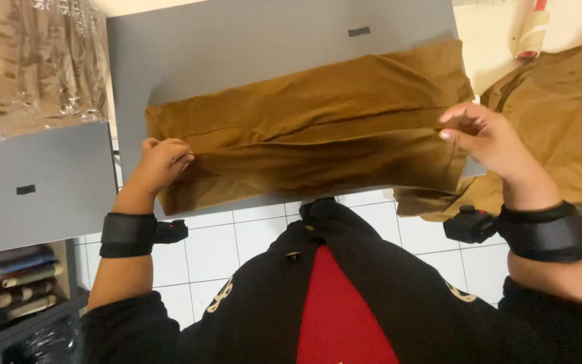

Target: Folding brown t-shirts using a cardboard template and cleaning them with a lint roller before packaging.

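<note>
A folded brown garment lies across a grey board in front of me. My left hand rests closed on the garment's left end, fingers curled over the fold. My right hand pinches the fold edge at the garment's right end, near the board's right edge. Both wrists wear black bands with small black devices attached.
More brown fabric is piled at the right. A clear plastic bag of brown cloth sits at the upper left above a second grey board. Thread spools lie on a shelf at the lower left. White tiled floor shows below.
</note>
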